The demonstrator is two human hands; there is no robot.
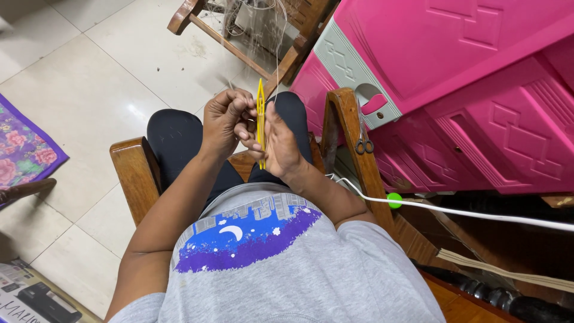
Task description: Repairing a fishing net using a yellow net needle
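Observation:
A yellow netting needle [260, 107] stands upright above my lap, its pointed tip up. My right hand [280, 146] grips its lower half. My left hand [226, 119] is closed right beside it, fingers pinching thin pale thread [277, 42] that runs up toward a wooden chair at the top of the view. The two hands touch near the needle. I sit in a wooden armchair, with dark trousers over my knees.
A pink plastic cabinet [466, 90] stands at my right. Small scissors [363, 145] hang on the chair's right arm [353, 143]. A white cable [466, 212] crosses at the right. Another wooden chair [251, 36] stands ahead. A floral cloth [24, 149] lies at the left.

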